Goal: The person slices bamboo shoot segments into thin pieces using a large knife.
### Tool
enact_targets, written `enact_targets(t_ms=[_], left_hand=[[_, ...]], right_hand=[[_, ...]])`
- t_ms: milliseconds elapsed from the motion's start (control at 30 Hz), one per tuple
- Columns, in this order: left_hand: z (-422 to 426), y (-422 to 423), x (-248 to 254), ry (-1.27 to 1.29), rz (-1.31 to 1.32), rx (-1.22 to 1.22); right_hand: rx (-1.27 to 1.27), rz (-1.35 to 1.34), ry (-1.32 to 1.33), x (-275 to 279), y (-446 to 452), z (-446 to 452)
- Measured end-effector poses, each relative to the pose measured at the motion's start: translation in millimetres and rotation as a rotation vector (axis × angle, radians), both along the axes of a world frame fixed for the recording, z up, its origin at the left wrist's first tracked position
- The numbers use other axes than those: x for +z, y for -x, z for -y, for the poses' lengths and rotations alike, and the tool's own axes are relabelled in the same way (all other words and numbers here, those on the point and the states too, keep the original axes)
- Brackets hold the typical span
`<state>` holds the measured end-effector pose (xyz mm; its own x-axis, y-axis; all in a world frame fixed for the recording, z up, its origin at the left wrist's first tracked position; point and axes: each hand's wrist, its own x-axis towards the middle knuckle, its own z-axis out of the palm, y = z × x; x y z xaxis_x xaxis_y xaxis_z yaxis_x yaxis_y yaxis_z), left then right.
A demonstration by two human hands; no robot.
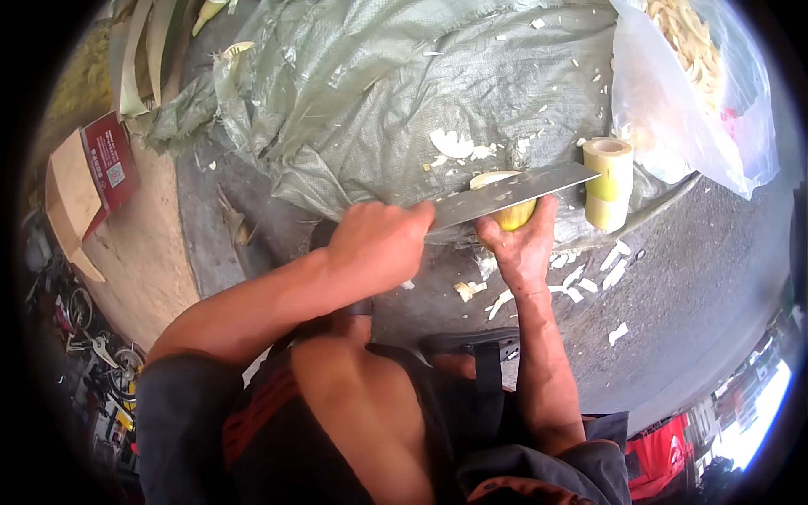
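Head view looks down on a person who works with two bare hands above the grey ground (707, 261). The left hand (379, 244) has its fingers closed firmly around the handle end of a wide knife (526, 190); the handle itself is mostly hidden by the hand. The right hand (522, 242) is pinching a yellow-green vegetable piece (513, 218) between the thumb on one side and the fingers on the other side. This piece is at the near edge of a grey-green woven sheet (362, 126), and the blade lies across it, so that its pale end shows beyond the blade. If the edge has entered the piece, I cannot tell.

Just beside the blade's tip stands an upright pale-green cylinder (608, 202), with a round hollow at its top. Behind it, a clear plastic bag (648, 101) contains many pale slices (690, 50). White scraps (453, 143) lie on the sheet, and longer pale strips (614, 273) are scattered on the ground near the right wrist. Far to the left is an open red-brown cardboard box (108, 160).
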<state>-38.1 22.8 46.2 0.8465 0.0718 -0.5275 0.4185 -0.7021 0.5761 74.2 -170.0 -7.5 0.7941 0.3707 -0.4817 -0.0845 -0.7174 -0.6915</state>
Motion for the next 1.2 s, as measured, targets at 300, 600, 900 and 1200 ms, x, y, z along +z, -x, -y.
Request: enact_targets(t_ms=[300, 600, 900, 1200], left_hand=[[4, -32, -11, 0.028, -0.032, -0.033], [1, -65, -32, 0.023, -0.088, -0.088], [-11, 20, 2, -0.008, 0.042, 0.052], [-25, 82, 33, -0.117, 0.11, -0.071]], right_hand=[[-0.001, 0.025, -0.006, -3, 0, 3], [0.13, 0.03, 0.01, -2, -25, 20], [0.084, 0.229, 0.294, 21, 8, 10], [0.074, 0.078, -0.051, -6, 30, 12]])
